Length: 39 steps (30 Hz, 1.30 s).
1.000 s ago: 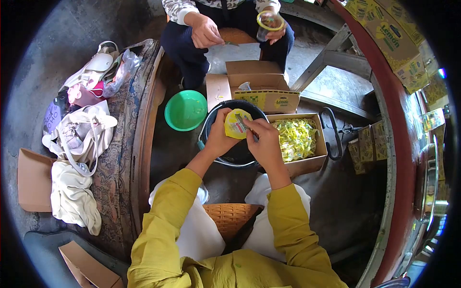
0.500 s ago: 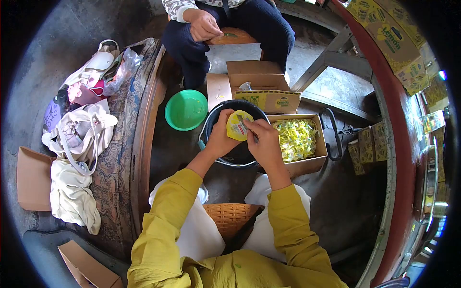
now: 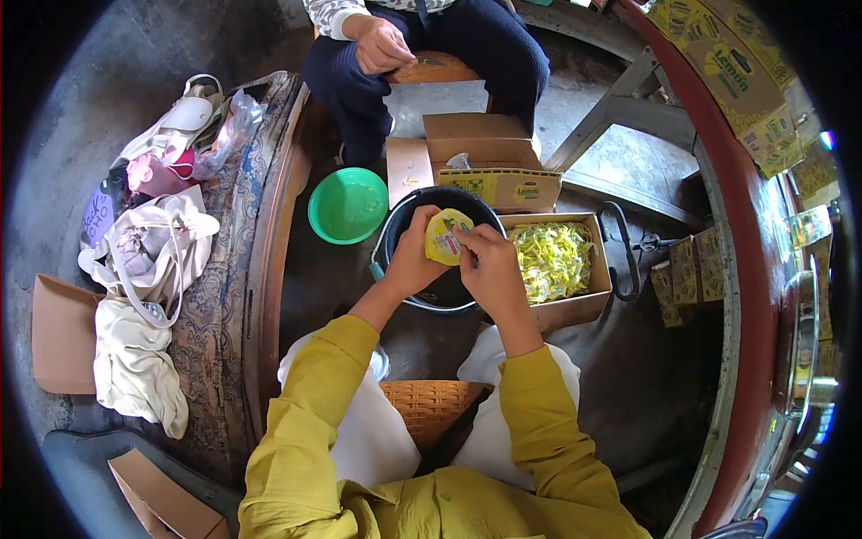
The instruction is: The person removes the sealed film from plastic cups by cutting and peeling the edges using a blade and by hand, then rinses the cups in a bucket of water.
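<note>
So on the far left a pale bag is lying on the patterned cushion, and next along a green bowl is sitting on the floor beside the bucket. Up top, a co-worker's hand is pinching its fingertips together; can't tell if anything's in there.

My left hand is gripping the yellow-edged round pack by its side, holding it tilted over the dark bucket. The right hand is closing its fingertips on the near-right part of the printed face — whether it's pinching a small tool or just the film, I can't tell.

Handling-wise, I'm guessing it's light, with a thin, bendy face and a somewhat stiffer rim. Squeezing the middle is probably asking for a crease or tear, and smooth plastic might be a bit slippery. I'd be cradling it low around the edge with the left and using only light fingertip pressure with the right.

Just right of that, a cardboard box is holding a heap of yellow-and-clear pieces — they're looking pretty light and crinkly too.
</note>
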Tool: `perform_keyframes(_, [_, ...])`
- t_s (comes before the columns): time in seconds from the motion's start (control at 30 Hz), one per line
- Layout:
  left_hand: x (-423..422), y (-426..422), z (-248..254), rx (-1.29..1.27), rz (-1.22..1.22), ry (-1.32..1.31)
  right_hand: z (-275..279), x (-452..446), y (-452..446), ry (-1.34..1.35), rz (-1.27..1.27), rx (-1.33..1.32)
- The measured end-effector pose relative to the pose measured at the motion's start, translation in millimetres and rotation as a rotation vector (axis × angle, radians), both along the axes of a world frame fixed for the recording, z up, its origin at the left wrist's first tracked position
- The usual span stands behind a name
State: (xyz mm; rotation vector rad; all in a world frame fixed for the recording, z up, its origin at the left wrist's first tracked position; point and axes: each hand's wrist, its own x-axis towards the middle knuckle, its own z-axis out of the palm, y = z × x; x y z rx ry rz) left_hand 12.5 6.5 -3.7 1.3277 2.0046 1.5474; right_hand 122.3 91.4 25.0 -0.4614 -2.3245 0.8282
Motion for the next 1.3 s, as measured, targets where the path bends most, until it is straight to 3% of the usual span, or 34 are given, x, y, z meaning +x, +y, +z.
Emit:
perform_keyframes(0.43, [-4,-1,-1,0.018,-0.012,-0.029,1,1,0,-0.097,0.008,-0.097])
perform_keyframes(0.83, [-8,0,-6,-0.018,0.017,-0.026,-8,3,2,-0.099,0.032,0.009])
perform_keyframes(1.3, [-24,1,-18,-0.077,0.075,-0.002,-3,10,7,-0.254,0.053,-0.046])
